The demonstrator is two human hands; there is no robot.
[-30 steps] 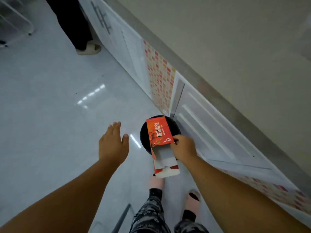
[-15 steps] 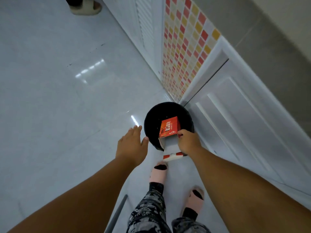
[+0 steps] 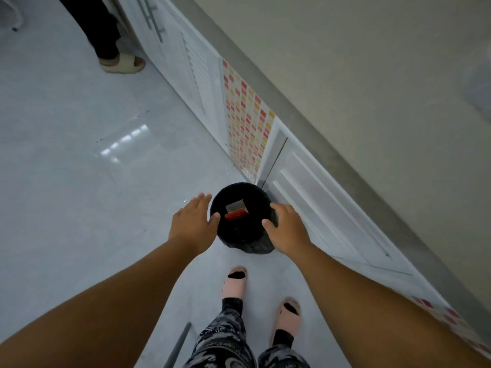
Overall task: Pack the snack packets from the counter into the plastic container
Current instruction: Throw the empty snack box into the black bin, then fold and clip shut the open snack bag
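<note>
Your orange-red carton [image 3: 236, 210] is down inside the black bin [image 3: 243, 236], lying tilted, pale grey open end up toward the bin's far rim, red printed face toward the near side. It sits roughly mid-bin, slightly left of center. Bin is round, lined with a black bag, standing upright. No snack packets or plastic container visible to you here.

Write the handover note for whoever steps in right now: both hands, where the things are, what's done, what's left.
Left hand: open, empty, beside the black bin on the floor.
Right hand: open, empty, at the bin's right rim; contact unclear.
Orange snack box: lying inside the bin, opened end up.
Done: box discarded.
Left: snack packets and plastic container are not in view, so packing progress cannot be judged; go back to the counter and check.
</note>
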